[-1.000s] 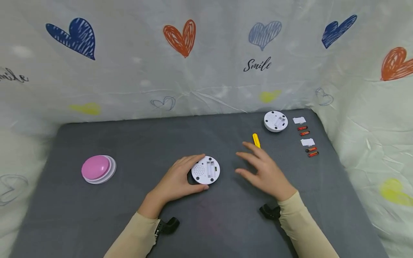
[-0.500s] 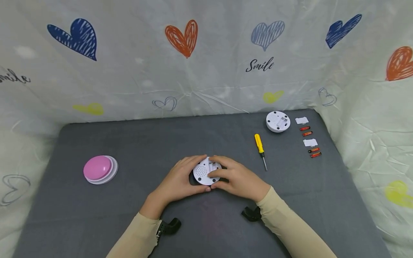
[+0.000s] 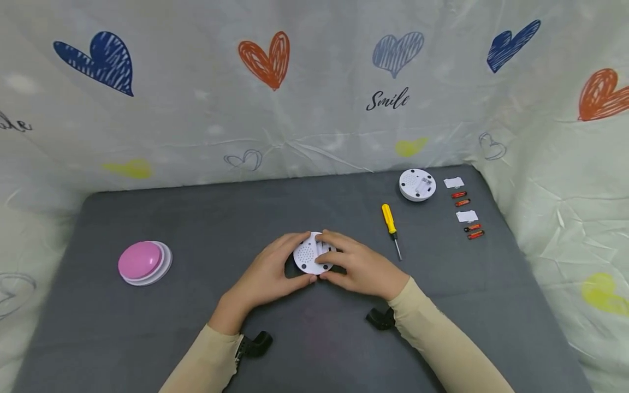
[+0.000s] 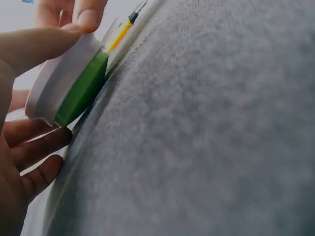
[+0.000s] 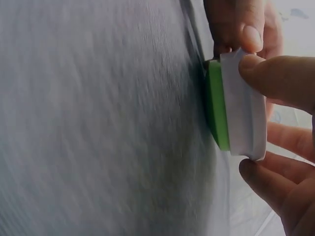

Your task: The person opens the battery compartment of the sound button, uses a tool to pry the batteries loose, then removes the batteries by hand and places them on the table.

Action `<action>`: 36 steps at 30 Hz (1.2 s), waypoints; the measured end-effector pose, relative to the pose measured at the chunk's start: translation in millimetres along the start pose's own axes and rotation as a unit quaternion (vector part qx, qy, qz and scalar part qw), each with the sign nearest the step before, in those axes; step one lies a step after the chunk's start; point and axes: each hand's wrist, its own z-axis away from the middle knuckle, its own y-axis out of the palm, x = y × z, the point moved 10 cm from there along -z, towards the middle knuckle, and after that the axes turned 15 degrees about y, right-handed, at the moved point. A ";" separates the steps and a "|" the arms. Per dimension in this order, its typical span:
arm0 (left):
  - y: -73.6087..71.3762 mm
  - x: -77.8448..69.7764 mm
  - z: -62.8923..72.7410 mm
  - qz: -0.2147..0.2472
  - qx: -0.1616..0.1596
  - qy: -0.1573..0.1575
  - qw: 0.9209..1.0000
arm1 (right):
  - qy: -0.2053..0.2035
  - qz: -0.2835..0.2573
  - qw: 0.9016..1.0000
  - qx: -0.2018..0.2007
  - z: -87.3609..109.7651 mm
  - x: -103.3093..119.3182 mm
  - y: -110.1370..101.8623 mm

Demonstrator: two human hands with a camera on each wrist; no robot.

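A round white push-button buzzer (image 3: 306, 255) lies upside down at the table's middle, its underside with small holes and dark feet facing up. Beneath it the green dome (image 4: 84, 91) shows in both wrist views, close over the cloth. My left hand (image 3: 267, 273) grips the left side of the rim, thumb at the front. From the right, my right hand (image 3: 369, 273) holds the same buzzer, thumb on the front rim and fingers over the battery compartment, which they partly hide. Both thumb tips nearly meet at the front edge.
A yellow-handled screwdriver (image 3: 389, 219) lies right of the hands. Behind it sits another upturned white buzzer (image 3: 411, 185), beside two battery covers (image 3: 467, 216) and several small red batteries (image 3: 475, 235). A pink-domed buzzer (image 3: 141, 260) stands at left. A printed curtain (image 3: 324, 125) borders the grey table.
My right hand has come in from the right and taken hold of the buzzer, its fingers now over the compartment. My left hand has kept its grip.
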 end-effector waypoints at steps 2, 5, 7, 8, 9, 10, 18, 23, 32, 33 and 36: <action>0.7 1.0 -5.2 -0.010 0.006 -0.002 1.000 | 0.003 -0.001 1.000 -0.001 -1.9 -5.9 -2.4; 0.9 5.0 -15.5 -0.022 0.011 -0.010 1.000 | 0.009 -0.004 1.000 -0.005 -5.6 -15.9 -6.9; -0.1 9.1 -23.7 -0.029 0.014 -0.015 0.999 | 0.015 -0.003 1.000 -0.008 -9.4 -23.2 -10.3; -0.8 11.7 -28.4 -0.031 0.016 -0.018 0.999 | 0.017 -0.001 1.000 -0.010 -11.7 -26.6 -12.4; -1.4 14.4 -33.2 -0.032 0.018 -0.019 0.999 | 0.022 0.002 1.000 -0.011 -14.1 -30.4 -14.0; -1.5 17.7 -37.8 -0.034 0.021 -0.022 0.999 | 0.027 0.005 1.000 -0.012 -16.6 -34.2 -15.8; -2.4 35.8 -77.5 -0.031 0.030 -0.029 0.999 | 0.102 -0.007 0.994 -0.024 -34.6 -67.5 -29.4; -1.0 48.1 -101.9 -0.031 0.041 -0.035 0.998 | 0.161 -0.009 0.987 -0.021 -46.0 -91.0 -35.0; -1.0 67.3 -131.3 -0.033 0.055 -0.055 0.996 | 0.188 -0.002 0.982 -0.019 -64.7 -113.3 -43.3; -1.8 68.1 -134.2 -0.033 0.053 -0.055 0.997 | 0.190 -0.003 0.982 -0.020 -66.3 -115.7 -44.4; -5.0 69.9 -142.4 -0.033 0.044 -0.051 0.997 | 0.198 -0.002 0.980 -0.025 -70.9 -122.1 -48.0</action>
